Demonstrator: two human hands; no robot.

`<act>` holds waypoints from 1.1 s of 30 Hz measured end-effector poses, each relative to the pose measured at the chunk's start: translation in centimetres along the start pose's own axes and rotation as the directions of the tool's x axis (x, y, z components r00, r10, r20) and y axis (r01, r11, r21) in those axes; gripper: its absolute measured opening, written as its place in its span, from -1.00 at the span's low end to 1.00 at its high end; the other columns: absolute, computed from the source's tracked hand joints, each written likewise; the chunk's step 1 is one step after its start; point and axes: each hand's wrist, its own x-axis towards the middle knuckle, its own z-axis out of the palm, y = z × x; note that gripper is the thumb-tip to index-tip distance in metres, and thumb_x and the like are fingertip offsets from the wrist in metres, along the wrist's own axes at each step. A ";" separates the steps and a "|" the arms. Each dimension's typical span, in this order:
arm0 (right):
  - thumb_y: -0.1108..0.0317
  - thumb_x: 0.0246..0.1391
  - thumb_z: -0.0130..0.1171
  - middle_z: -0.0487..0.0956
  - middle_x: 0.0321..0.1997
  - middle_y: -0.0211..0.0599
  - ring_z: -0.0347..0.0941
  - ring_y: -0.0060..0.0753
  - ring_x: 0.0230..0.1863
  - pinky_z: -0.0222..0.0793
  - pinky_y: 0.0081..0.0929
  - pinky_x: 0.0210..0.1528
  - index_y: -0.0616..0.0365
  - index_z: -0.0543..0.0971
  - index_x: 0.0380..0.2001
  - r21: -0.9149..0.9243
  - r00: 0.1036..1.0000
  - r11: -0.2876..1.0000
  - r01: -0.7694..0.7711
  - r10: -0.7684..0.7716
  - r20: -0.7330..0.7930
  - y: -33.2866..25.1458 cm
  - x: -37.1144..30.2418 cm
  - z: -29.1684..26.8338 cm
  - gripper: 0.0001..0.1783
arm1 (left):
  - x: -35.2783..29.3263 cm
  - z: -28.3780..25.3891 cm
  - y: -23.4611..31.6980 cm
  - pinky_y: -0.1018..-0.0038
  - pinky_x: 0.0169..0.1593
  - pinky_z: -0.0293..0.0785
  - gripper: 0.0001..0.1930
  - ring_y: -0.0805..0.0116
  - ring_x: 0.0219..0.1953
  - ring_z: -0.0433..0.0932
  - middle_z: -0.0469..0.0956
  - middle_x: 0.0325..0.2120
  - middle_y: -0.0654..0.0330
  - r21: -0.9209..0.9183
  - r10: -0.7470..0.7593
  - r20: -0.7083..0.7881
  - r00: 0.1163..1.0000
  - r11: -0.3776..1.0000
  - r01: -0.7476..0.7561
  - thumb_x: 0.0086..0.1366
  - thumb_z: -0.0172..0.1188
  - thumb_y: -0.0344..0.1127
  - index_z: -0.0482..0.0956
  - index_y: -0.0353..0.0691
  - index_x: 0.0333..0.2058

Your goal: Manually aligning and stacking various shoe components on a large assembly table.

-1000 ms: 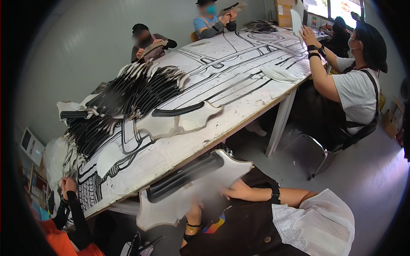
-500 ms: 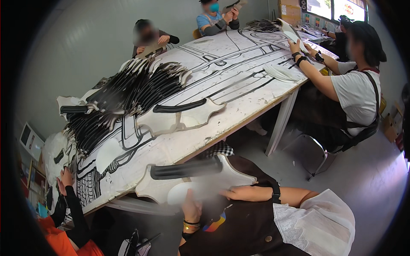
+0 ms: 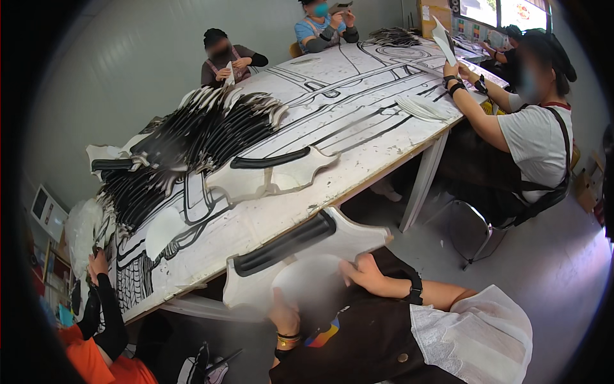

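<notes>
A pale panel (image 3: 358, 232) with pointed, scooped ends and a black padded strip (image 3: 286, 244) along its far edge is held up in front of the table, tilted with its right end higher. Over its near side lies a white oval sheet (image 3: 310, 267), partly blurred. My left hand (image 3: 284, 315) grips the near edge from below, its fingertips hazy. My right hand (image 3: 366, 274) pinches the near right side, by the oval's edge. On the table just beyond rests a matching panel (image 3: 289, 176) with its own black strip.
A big heap of black-edged panels (image 3: 204, 131) covers the table's left. A loose white oval (image 3: 163, 232) and a stack of white curved sheets (image 3: 419, 109) lie on the tabletop (image 3: 358, 163). Several co-workers sit around, one in orange (image 3: 105, 358) close at left.
The held panel has risen and tilted, its right end going up. My right hand has moved up and right with it. Across the table and at right, co-workers have turned their pieces.
</notes>
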 end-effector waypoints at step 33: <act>0.08 0.29 0.04 0.44 -0.60 -0.45 0.35 -0.63 -0.58 0.24 -0.64 -0.52 0.18 0.52 -0.37 0.522 0.961 0.808 -0.273 0.207 0.181 -2.2 -0.6 0.3 -0.64 | -1.2 1.3 0.7 0.59 -0.64 0.27 -0.70 0.50 -0.67 0.38 0.45 -0.62 0.24 -0.052 0.102 0.310 0.945 0.995 -0.091 0.37 0.12 -0.14 0.45 -0.32 -0.26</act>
